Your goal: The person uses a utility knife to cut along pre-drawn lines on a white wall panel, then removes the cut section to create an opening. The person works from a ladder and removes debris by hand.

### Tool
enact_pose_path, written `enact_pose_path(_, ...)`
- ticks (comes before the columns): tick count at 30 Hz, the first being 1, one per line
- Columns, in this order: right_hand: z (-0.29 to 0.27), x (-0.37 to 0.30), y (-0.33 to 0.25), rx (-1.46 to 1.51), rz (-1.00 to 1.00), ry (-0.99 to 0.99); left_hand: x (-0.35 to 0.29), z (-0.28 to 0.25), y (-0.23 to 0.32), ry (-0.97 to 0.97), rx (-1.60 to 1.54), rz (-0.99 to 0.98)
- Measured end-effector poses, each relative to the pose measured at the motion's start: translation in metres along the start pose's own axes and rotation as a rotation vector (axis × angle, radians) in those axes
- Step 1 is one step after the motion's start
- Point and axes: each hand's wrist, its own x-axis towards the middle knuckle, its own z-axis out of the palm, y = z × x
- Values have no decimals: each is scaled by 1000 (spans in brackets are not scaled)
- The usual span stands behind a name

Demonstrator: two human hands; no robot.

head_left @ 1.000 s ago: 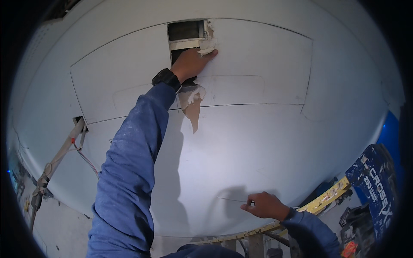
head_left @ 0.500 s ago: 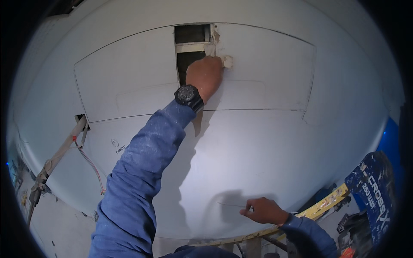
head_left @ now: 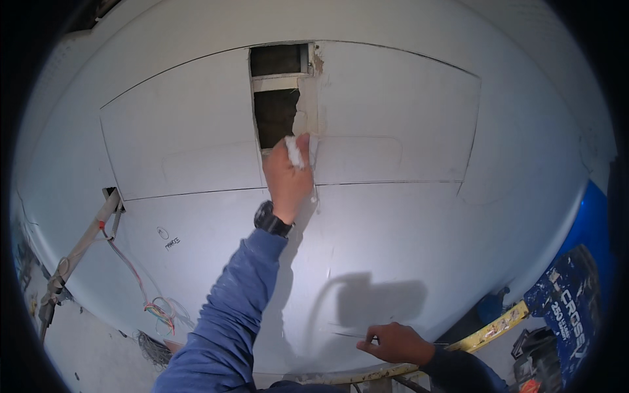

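Note:
My left hand (head_left: 285, 178) is closed round a crumpled white wad (head_left: 294, 152), which shows at the fingertips; cloth or paper, I cannot tell. It is at the lower right edge of a dark rectangular opening (head_left: 275, 118) in the large white curved surface (head_left: 380, 242). Broken, chipped material edges the opening's right side. Low and to the right, my right hand (head_left: 396, 344) pinches a thin, flat strip (head_left: 347, 335), seen nearly edge-on, in front of the same surface. Its exact kind cannot be made out.
A smaller opening (head_left: 278, 60) sits above the first. Dark lines outline a wide panel. At left, a pole (head_left: 88, 234) sticks out of a square hole, with loose wires (head_left: 160, 313) below. A yellow paint-spotted bar (head_left: 491, 327) and a blue board (head_left: 567, 308) stand lower right.
My left hand has come down along the opening's right edge with the white wad, uncovering more of the opening. My right hand is slightly lower in the picture. The whole view has shifted a little.

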Motion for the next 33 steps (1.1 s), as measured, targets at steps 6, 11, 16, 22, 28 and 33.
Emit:
enact_pose_path(6, -5, -2, 0, 21, 34, -17, -41, 3, -2, 101, -77, -123)
enact_pose_path(11, -4, -2, 1, 15, 20, 16, -36, 0, 5, 136, -84, -121)
enact_pose_path(16, 2, -3, 3, 15, 24, 81, 23, -20, 5, -117, -87, -338)
enact_pose_path(22, -2, 5, 2, 369, 49, 145, 67, -46, -1, -478, 68, -191)
enact_pose_path(28, -70, 21, -50, 527, -378, 578, 86, -54, -26, -527, 361, 410)
enact_pose_path(33, -139, 68, -113, 523, -422, 863, 96, -44, -49, -519, 206, 546)
